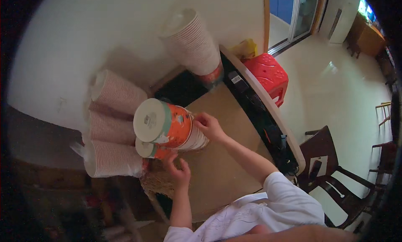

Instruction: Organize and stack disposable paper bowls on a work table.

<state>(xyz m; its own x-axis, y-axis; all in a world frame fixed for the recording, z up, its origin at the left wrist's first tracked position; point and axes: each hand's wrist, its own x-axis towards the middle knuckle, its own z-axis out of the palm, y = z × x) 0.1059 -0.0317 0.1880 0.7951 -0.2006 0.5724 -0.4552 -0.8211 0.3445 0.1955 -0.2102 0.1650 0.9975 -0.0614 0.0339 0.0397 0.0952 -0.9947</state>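
A stack of orange, green and white paper buckets (178, 124) stands bottom-up at the near left of the table, its rims nested together. My right hand (209, 127) has its fingers bent and pinched at the rim on the stack's right side. Below and partly behind that stack is a second orange paper bucket (145, 148) with a pale base. My left hand (178, 168) is just beside it, thumb and fingers apart; its fingertips are partly hidden against the bucket, and I cannot tell whether they touch.
Several tall plastic-wrapped stacks of paper buckets (111, 158) line the left side by the wall. Another tall stack (194, 45) rises at the table's far end. Dark small items lie along the right rim of the table (234, 116). A red stool (268, 74) and a dark wooden chair (320, 158) stand beyond.
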